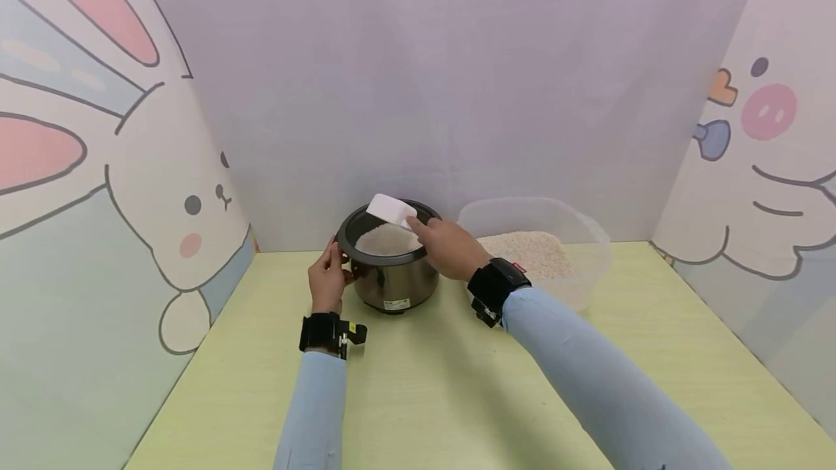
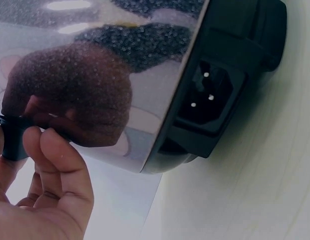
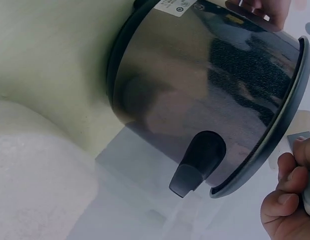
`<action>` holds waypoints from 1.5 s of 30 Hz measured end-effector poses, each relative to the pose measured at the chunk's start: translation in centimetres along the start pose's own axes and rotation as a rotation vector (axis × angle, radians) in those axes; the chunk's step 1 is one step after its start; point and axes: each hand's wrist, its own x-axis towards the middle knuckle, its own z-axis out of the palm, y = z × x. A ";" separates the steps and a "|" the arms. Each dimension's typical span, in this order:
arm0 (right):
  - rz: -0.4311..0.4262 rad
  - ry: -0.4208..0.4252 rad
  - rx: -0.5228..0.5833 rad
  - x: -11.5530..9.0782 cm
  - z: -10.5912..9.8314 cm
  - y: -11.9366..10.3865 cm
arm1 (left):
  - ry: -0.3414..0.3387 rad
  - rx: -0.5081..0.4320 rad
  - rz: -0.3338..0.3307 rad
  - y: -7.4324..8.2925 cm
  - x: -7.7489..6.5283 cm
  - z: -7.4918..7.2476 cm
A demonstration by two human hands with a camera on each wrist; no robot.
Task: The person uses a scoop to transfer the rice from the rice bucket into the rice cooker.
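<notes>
A rice cooker [image 1: 392, 283] with a dark rim and shiny metal body stands near the back wall, pale rice [image 1: 384, 241] inside it. My left hand [image 1: 326, 281] holds its left side; in the left wrist view the fingers [image 2: 64, 155] curl at a dark side handle [image 2: 14, 142]. Above the pot, my right hand [image 1: 451, 246] grips a white scoop [image 1: 390, 209], tilted over the opening. The scoop's inside is hidden. In the right wrist view, the fingers are curled at the right edge, and the cooker's other handle [image 3: 200, 160] is free.
Right of the cooker is a translucent plastic tub [image 1: 591, 267] holding rice [image 1: 532, 252]. The cooker's power socket [image 2: 210, 97] faces the left wrist camera, with no cord in it. Cartoon-printed panels and a pale back wall [image 1: 418, 93] enclose the light yellow-green table [image 1: 405, 390].
</notes>
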 end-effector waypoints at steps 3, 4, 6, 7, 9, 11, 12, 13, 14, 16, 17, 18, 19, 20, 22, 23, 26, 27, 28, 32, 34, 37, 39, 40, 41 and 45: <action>0.002 -0.011 0.001 -0.2 0.1 0.2 | 0.001 0.013 0.003 0.0 -0.1 0.0; 0.007 -0.014 0.009 -0.3 0.1 0.2 | 0.001 0.014 0.005 0.0 -0.1 0.0; 0.010 -0.012 0.019 -0.5 0.1 0.4 | 0.000 0.021 0.009 0.0 -0.1 0.1; 0.011 -0.007 0.023 -0.6 0.0 0.5 | 0.000 0.020 0.007 0.1 -0.1 0.1; 0.007 0.017 0.031 -0.9 0.0 1.0 | -0.003 0.017 0.005 0.1 -0.1 0.1; 0.001 0.049 0.033 -1.3 0.1 1.9 | -0.006 0.020 0.005 0.2 -0.2 0.1; -0.001 0.070 0.032 -1.5 0.0 2.4 | -0.007 0.020 0.004 0.2 -0.2 0.0; 0.001 0.086 0.032 -1.7 0.0 2.9 | -0.007 0.021 0.001 0.2 -0.2 0.0; 0.009 0.102 0.037 -2.0 -0.1 3.5 | -0.006 0.023 0.000 0.3 -0.2 0.0; 0.041 0.126 0.042 -2.5 -0.2 4.8 | -0.007 0.025 -0.007 0.3 -0.3 0.0; 0.064 0.135 0.046 -2.8 -0.4 5.5 | -0.008 0.022 -0.009 0.3 -0.3 0.0; 0.093 0.136 0.054 -3.1 -0.5 6.1 | -0.011 0.021 -0.011 0.2 -0.2 -0.1; 0.122 0.134 0.063 -3.5 -0.6 6.7 | -0.012 0.023 -0.011 0.2 -0.2 -0.1; 0.151 0.129 0.069 -3.9 -0.7 7.3 | -0.014 0.025 -0.010 0.2 -0.2 -0.1; 0.208 0.103 0.073 -4.8 -0.8 8.4 | -0.015 0.027 -0.007 0.1 -0.1 -0.2; 0.231 0.087 0.070 -5.2 -0.8 8.9 | -0.014 0.029 -0.003 0.1 -0.1 -0.2; 0.283 0.043 0.062 -6.3 -0.7 10.2 | -0.012 0.031 0.001 0.1 -0.1 -0.4; 0.295 0.033 0.058 -6.7 -0.6 10.6 | -0.011 0.029 0.003 0.0 -0.1 -0.4; 0.302 0.026 0.053 -7.0 -0.6 10.9 | -0.010 0.026 0.003 0.0 -0.1 -0.4; 0.334 0.011 0.025 -8.1 -0.7 12.1 | -0.017 0.019 0.004 0.0 0.0 -0.4; 0.353 0.005 0.006 -8.6 -0.7 12.6 | -0.021 0.021 0.007 -0.1 0.1 -0.3; 0.376 -0.009 0.001 -9.0 -0.7 13.2 | -0.020 0.024 0.014 -0.1 0.2 -0.3; 0.391 -0.031 -0.010 -9.1 -0.6 13.5 | -0.016 0.023 0.021 -0.1 0.2 -0.4; 0.399 -0.043 -0.020 -9.2 -0.6 13.7 | -0.014 0.018 0.023 -0.1 0.3 -0.4; 0.409 -0.054 -0.035 -9.3 -0.6 13.9 | -0.011 0.015 0.024 -0.1 0.3 -0.4; 0.468 -0.110 -0.091 -9.8 -0.4 14.6 | -0.014 0.013 0.022 -0.2 0.2 -0.4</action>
